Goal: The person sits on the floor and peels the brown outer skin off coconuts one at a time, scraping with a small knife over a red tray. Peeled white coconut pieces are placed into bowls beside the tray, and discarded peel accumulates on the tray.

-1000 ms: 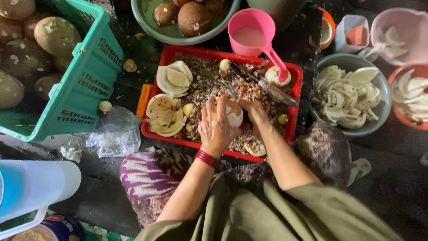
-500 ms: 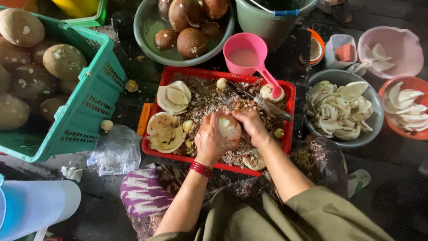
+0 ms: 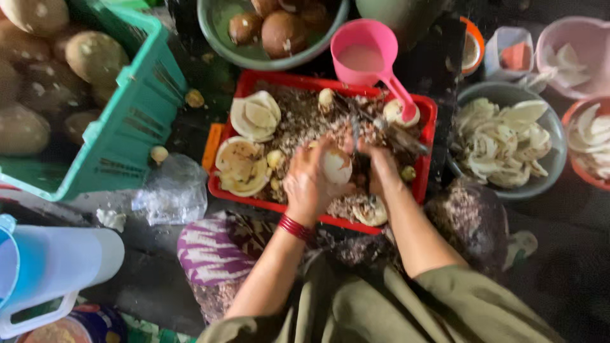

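My left hand [image 3: 306, 184], with red bangles at the wrist, grips a pale rounded coconut piece [image 3: 335, 166] over the red tray [image 3: 424, 151]. Just to its right, my right hand [image 3: 382, 170] holds a dark knife [image 3: 356, 130] whose blade stands against the piece. The tray is full of brown shavings, white shell halves [image 3: 254, 114] at its left, and small pale pieces. A second knife [image 3: 400, 134] lies across the tray's right side.
A pink scoop [image 3: 363, 46] with milky liquid sits behind the tray. A green bowl [image 3: 219, 22] holds brown coconuts. A teal basket [image 3: 136, 121] of husked coconuts stands left. Bowls of white coconut slices [image 3: 502, 143] are right. A blue jug [image 3: 44, 267] is near left.
The view has tilted slightly so the tray sits lower in the frame. Both hands stay together over the tray centre, with the pale piece turned a little in my left hand.
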